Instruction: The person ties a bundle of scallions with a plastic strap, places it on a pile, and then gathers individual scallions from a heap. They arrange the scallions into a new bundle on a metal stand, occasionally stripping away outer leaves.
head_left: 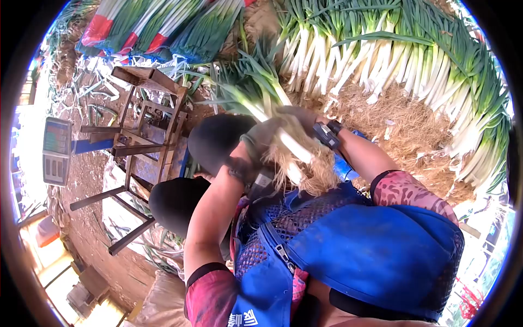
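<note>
Right hand (300,116) curls over the stalks of a small clutch of leeks (297,144), closed around them. Left hand (260,139) is right up against the same leeks, but it is blurred and I can't tell whether its fingers are open or closed. The clutch slants across the person's lap, green leaves up towards the far side, white stalks and a shaggy mop of roots (318,174) towards the body.

Biggest of all is the bare brown ground (87,218), strewn with scraps of leaf. Next comes the great curved row of leeks (392,60), laid side by side beyond the right arm, leaves outward and pale stalks pointing inward over a bed of straw-coloured root fibres (400,131). The person wears a blue garment (376,256) with mesh panels and a zip, over pink patterned sleeves (212,294).

Up at the far left lie bundles of leeks (136,27), wrapped in bands of red and white. Nearer stands a brown frame (163,117), its legs sticking out to the left, well apart from the hands. Two dark-clad knees (218,141) sit between it and the leeks. A display panel (57,150) is mounted beyond the frame. Smallest, a black watch (327,134) circles the right wrist.
</note>
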Action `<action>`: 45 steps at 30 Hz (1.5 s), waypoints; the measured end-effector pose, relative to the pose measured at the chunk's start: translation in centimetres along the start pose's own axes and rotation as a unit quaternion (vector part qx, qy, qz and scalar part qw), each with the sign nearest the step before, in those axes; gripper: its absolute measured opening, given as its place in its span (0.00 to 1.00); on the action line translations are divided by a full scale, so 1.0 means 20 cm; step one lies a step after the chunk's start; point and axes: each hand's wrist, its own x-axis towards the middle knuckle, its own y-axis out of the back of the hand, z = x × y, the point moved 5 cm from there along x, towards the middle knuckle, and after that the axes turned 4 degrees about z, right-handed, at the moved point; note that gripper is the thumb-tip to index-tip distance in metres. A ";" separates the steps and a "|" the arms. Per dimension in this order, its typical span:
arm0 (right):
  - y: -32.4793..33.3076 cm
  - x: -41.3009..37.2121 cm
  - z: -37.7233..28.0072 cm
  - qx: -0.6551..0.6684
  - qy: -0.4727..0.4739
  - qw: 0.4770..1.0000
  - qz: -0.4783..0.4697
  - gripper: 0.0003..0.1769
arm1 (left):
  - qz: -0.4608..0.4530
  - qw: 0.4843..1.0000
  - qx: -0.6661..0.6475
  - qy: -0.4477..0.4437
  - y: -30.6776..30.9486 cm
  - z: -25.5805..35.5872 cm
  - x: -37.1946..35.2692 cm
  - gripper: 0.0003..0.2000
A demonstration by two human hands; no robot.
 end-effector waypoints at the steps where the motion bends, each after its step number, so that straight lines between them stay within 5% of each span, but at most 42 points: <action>1: -0.02 0.00 -0.03 0.030 0.007 0.999 -0.025 0.32 | -0.019 0.997 0.068 -0.002 0.00 0.00 0.05 0.13; 3: -0.07 0.00 -0.14 -0.015 0.043 0.998 -0.036 0.37 | -0.064 0.962 0.263 -0.021 -0.02 0.04 0.14 0.14; 6: -0.23 -0.35 -0.42 -0.140 0.069 0.985 0.078 0.41 | -0.112 0.830 0.539 -0.089 -0.08 0.11 0.20 0.15; 9: -0.32 -0.55 -0.60 -0.147 0.137 0.972 0.121 0.40 | 0.017 0.853 0.502 -0.140 -0.05 0.18 0.15 0.16; 13: -0.44 -0.70 -0.84 -0.099 0.262 0.946 0.160 0.26 | 0.039 0.556 0.774 -0.300 -0.13 0.44 -0.09 0.11; 15: -0.56 -0.76 -0.96 -0.001 0.257 0.966 0.039 0.24 | 0.137 0.475 0.840 -0.225 -0.17 0.60 -0.29 0.12; 17: -0.73 -0.92 -1.13 -0.058 0.329 0.934 0.124 0.22 | 0.262 0.492 0.794 -0.243 -0.13 0.73 -0.53 0.15; 19: -0.92 -1.05 -1.24 -0.089 0.423 0.900 0.049 0.20 | 0.329 0.730 0.457 -0.387 -0.08 0.83 -0.78 0.24; 21: -1.18 -1.14 -1.35 -0.094 0.414 0.905 -0.028 0.22 | 0.327 0.809 0.035 -0.487 0.04 0.84 -0.98 0.36; 22: -1.27 -1.15 -1.41 -0.200 0.493 0.846 -0.017 0.22 | 0.335 0.770 0.061 -0.540 0.09 0.85 -1.07 0.47; 25: -1.45 -1.15 -1.61 -0.460 0.682 0.569 0.021 0.22 | 0.393 0.672 0.031 -0.626 0.22 0.84 -1.21 0.52; 27: -1.69 -1.08 -1.69 -0.340 0.592 0.719 -0.131 0.21 | 0.448 0.616 0.034 -0.647 0.33 0.81 -1.32 0.53; 29: -1.85 -0.95 -1.83 -0.316 0.591 0.730 -0.136 0.21 | 0.467 0.577 0.026 -0.669 0.44 0.78 -1.43 0.52; 32: -2.48 -1.08 -1.70 -0.495 0.668 0.490 -0.262 0.31 | 0.497 0.552 -0.058 -0.667 0.60 0.73 -1.58 0.42; 34: -2.83 -0.97 -1.62 -0.401 0.540 0.652 -0.350 0.35 | 0.553 0.542 -0.123 -0.621 0.72 0.66 -1.62 0.34; 35: -2.93 -0.84 -1.63 -0.406 0.571 0.583 -0.411 0.35 | 0.579 0.529 -0.108 -0.610 0.81 0.60 -1.61 0.30; 36: -2.97 -0.77 -1.60 -0.508 0.554 0.566 -0.339 0.35 | 0.606 0.516 -0.094 -0.598 0.89 0.55 -1.61 0.27; 38: -3.11 -0.70 -1.45 -0.541 0.408 0.628 -0.382 0.35 | 0.635 0.499 -0.085 -0.583 0.89 0.45 -1.65 0.22; 43: -3.42 -0.17 -1.21 -0.680 0.335 0.518 -0.396 0.33 | 0.601 0.534 -0.364 -0.470 1.11 0.17 -1.61 0.19; 45: -3.37 -0.15 -1.13 -0.726 0.272 0.504 -0.380 0.33 | 0.629 0.498 -0.400 -0.442 1.04 0.15 -1.54 0.20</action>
